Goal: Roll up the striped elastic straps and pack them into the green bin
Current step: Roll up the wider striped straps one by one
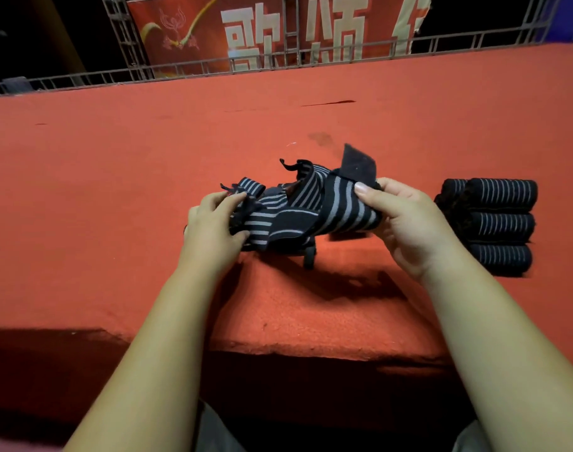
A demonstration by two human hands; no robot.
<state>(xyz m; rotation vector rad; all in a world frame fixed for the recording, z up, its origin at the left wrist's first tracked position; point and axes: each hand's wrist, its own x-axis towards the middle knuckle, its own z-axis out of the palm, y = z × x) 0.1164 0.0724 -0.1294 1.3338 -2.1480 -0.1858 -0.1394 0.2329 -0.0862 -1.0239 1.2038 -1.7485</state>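
Striped strap (338, 208) hangs bunched between left hand (210, 233) and right hand (409, 220), each grip pinching 1 end.

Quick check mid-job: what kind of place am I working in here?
Probably an event stage, at night or in a dark hall: a red carpeted platform, metal trussing along its far edge, and a red banner with large characters behind.

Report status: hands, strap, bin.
Busy: left hand and right hand both grip the striped strap, mostly loose, above the red carpet. The rolled straps are stacked at right. The green bin is not in view.
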